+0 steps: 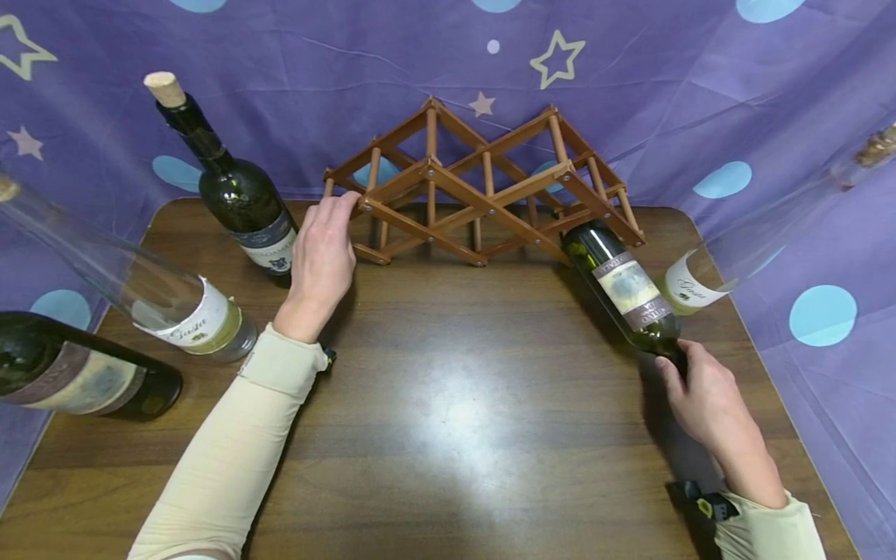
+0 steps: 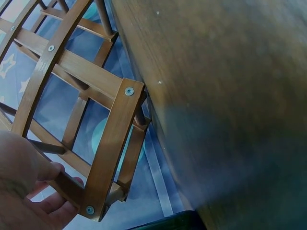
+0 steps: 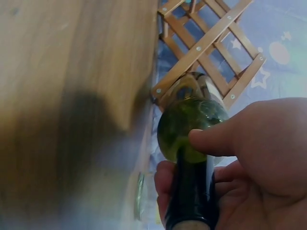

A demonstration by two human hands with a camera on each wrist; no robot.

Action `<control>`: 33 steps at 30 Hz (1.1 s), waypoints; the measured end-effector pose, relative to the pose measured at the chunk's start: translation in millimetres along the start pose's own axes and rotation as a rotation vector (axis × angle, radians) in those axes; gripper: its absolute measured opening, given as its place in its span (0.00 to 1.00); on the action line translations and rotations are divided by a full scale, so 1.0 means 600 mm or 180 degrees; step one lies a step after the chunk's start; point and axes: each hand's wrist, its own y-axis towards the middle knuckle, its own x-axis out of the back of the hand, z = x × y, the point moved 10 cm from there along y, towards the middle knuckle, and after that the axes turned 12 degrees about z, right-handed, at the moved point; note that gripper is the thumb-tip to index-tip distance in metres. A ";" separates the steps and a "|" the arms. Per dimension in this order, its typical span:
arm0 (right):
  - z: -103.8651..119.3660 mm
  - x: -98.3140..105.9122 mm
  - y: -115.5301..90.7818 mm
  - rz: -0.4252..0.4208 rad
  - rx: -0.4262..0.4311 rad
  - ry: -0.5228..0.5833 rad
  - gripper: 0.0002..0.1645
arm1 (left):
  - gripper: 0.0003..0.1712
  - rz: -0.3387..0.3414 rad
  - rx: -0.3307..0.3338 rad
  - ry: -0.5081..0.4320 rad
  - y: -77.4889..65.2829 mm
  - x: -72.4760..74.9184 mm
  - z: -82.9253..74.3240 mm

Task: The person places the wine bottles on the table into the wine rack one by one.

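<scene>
- A dark bottle (image 1: 87, 369) with a pale label stands at the far left of the wooden table (image 1: 448, 435), partly cut off by the head view's edge.
- Just beyond it stands a clear bottle (image 1: 122, 268) with a white label.
- Farther back, a corked dark bottle (image 1: 241, 194) stands upright near the rack's left end.
- The left hand (image 1: 323, 247) grips that end, thumb and fingers pinching a slat.
- The wooden rack (image 1: 491, 210), a lattice of crossed slats and rods, stands along the table's back, before a purple cloth (image 1: 336, 93).
- The green bottle (image 1: 625, 284) lies with its base at the rack's right end; whether it sits inside an opening, I cannot tell. Its neck points toward the person.
- The right hand (image 1: 714, 404) grasps this neck, thumb on top.
- A second clear bottle (image 1: 742, 249) stands at the far right, just beside the green one.
</scene>
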 end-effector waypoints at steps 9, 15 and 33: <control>0.034 0.000 0.005 0.0245 0.0104 0.0161 0.31 | 0.27 -0.0022 0.0001 0.0011 -0.002 0.003 -0.001; 0.055 0.001 0.016 0.0277 0.0111 0.0383 0.30 | 0.26 -0.0022 0.0013 0.0015 -0.002 0.002 -0.001; 0.087 0.001 0.052 0.0296 0.0042 0.0783 0.33 | 0.25 -0.0053 0.0068 0.0003 -0.003 0.003 0.003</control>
